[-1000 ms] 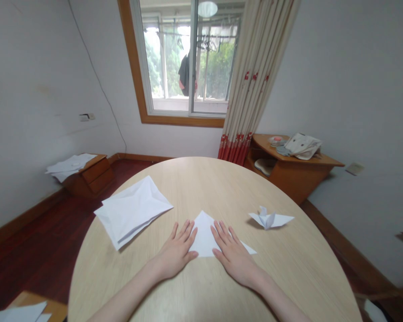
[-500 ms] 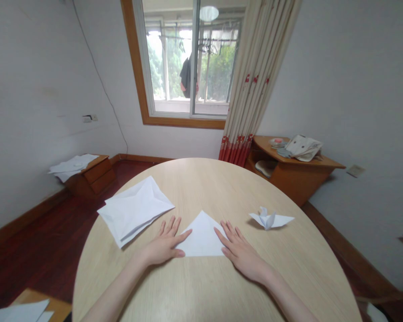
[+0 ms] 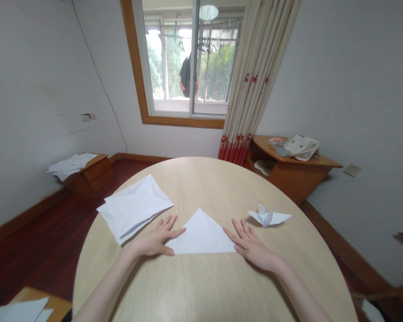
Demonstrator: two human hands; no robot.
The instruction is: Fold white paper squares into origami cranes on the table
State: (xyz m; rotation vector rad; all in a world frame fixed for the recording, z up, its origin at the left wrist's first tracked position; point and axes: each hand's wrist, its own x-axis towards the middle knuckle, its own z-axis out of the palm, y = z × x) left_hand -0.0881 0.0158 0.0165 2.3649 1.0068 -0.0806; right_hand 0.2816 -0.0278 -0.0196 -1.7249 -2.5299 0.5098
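A white sheet folded into a triangle (image 3: pixel 201 235) lies flat on the round wooden table (image 3: pixel 208 286), its point away from me. My left hand (image 3: pixel 156 239) rests open and flat at the triangle's left corner, fingers stretched out on the tabletop and paper edge. At the right corner lies my right hand (image 3: pixel 251 243), also flat with fingers spread. Neither hand holds anything.
A stack of white paper sheets (image 3: pixel 134 208) lies on the table to the left. A folded paper crane (image 3: pixel 267 217) sits to the right. A low wooden cabinet (image 3: pixel 87 172) with papers and a corner desk (image 3: pixel 289 167) with a bag stand beyond, under a window.
Both hands have slid outward from the middle of the folded paper to its left and right corners, uncovering the whole triangle.
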